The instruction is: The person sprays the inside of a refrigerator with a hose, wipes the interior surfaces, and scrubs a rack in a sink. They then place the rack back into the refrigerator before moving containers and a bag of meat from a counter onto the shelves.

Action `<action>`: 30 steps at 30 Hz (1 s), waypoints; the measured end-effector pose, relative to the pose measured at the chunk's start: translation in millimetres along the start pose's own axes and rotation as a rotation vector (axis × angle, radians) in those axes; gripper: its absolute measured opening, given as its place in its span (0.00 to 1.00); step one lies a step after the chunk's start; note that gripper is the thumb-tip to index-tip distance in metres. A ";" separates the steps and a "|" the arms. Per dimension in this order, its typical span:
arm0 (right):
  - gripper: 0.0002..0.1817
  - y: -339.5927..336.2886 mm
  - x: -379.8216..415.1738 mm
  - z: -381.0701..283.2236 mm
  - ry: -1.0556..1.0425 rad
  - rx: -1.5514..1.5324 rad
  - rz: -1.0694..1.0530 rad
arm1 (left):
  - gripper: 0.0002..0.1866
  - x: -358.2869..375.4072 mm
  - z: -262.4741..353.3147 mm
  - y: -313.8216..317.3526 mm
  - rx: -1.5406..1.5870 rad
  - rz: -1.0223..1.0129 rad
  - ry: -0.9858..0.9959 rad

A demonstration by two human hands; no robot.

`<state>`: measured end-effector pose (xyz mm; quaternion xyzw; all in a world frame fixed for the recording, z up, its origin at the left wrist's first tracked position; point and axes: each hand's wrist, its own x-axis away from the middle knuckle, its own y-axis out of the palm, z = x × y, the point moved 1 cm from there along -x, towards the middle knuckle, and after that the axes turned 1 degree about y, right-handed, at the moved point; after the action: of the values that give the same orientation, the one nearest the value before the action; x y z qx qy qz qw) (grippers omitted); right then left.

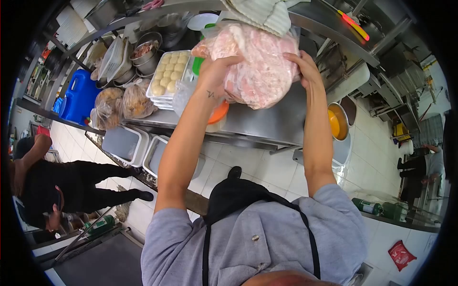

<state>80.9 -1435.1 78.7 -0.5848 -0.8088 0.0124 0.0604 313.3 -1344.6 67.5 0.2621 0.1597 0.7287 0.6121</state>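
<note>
A large clear plastic bag of pale pink meat (257,66) is held up over the steel counter (267,124). My left hand (217,71) grips its left side, with the thumb across the front. On the right side, my right hand (305,69) is wrapped round the bag's edge. An orange-lidded tub (218,114) stands below my left hand. A tray of round dough balls (169,71) lies left of the bag. Behind the bag's top edge hangs a white cloth (260,14).
Bagged food (138,100) and a blue jug (76,97) stand at the counter's left. Grey-lidded bins (126,143) are below. A bowl with orange contents (337,121) is at right. A person in black (62,186) stands at far left, another person (424,167) at far right.
</note>
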 end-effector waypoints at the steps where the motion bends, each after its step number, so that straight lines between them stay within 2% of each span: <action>1: 0.39 -2.4 11.4 7.5 -0.067 -0.142 0.064 | 0.20 11.4 0.3 6.7 -0.034 -0.039 0.112; 2: 0.37 -7.1 21.7 18.7 -0.115 -0.240 0.111 | 0.20 24.5 -1.0 14.2 -0.033 -0.038 0.116; 4: 0.37 -20.3 51.7 34.6 -0.178 -0.285 0.101 | 0.26 54.5 -1.6 32.4 -0.123 -0.114 0.282; 5: 0.37 -22.6 72.7 36.4 -0.230 -0.334 0.094 | 0.26 71.8 -5.5 40.5 -0.122 -0.113 0.295; 7: 0.36 -23.2 118.0 48.4 -0.257 -0.421 0.085 | 0.32 109.2 -17.3 50.4 -0.353 -0.049 0.415; 9: 0.35 -25.5 165.6 77.6 -0.273 -0.587 0.034 | 0.34 147.9 -38.8 47.5 -0.424 -0.017 0.380; 11: 0.34 -15.9 221.1 105.5 -0.258 -0.618 0.020 | 0.34 190.4 -59.5 39.9 -0.389 -0.138 0.368; 13: 0.34 -5.1 256.9 135.6 -0.213 -0.650 0.006 | 0.34 223.8 -104.4 13.4 -0.291 -0.110 0.319; 15: 0.35 13.7 298.7 172.3 0.001 -0.542 0.077 | 0.33 272.2 -144.4 -18.0 -0.050 0.024 0.048; 16: 0.36 25.7 321.0 177.9 -0.036 -0.466 0.097 | 0.32 293.0 -169.3 -38.9 -0.031 0.065 0.007; 17: 0.36 36.3 344.9 188.3 0.022 -0.449 0.084 | 0.31 320.3 -186.2 -52.6 0.027 0.086 -0.039; 19: 0.37 56.5 375.9 202.3 0.132 -0.207 -0.021 | 0.31 377.5 -212.6 -77.9 0.117 0.133 -0.121; 20: 0.37 67.5 385.6 208.9 0.143 -0.189 -0.067 | 0.31 402.1 -220.4 -89.9 0.142 0.171 -0.102; 21: 0.37 82.7 398.5 220.7 0.245 -0.215 -0.125 | 0.31 430.6 -230.2 -103.7 0.185 0.189 -0.097; 22: 0.36 57.6 362.8 229.7 0.410 -0.257 -0.192 | 0.31 403.7 -239.6 -79.5 0.221 0.253 -0.133; 24: 0.36 65.6 354.8 243.3 0.474 -0.213 -0.324 | 0.31 417.1 -263.1 -88.6 0.291 0.388 -0.105; 27: 0.35 64.2 318.4 229.3 0.548 -0.188 -0.546 | 0.32 422.0 -273.2 -66.2 0.339 0.578 -0.055; 29: 0.34 61.7 283.9 219.8 0.647 -0.199 -0.876 | 0.32 417.9 -281.3 -51.2 0.535 0.709 -0.003; 30: 0.34 64.9 268.5 207.8 0.762 -0.167 -0.996 | 0.33 416.2 -282.8 -38.8 0.440 0.785 0.047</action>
<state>36.0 -1149.7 -111.0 -0.1044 -0.9040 -0.2895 0.2966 134.2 -905.7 -106.0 0.4104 0.2133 0.8601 0.2153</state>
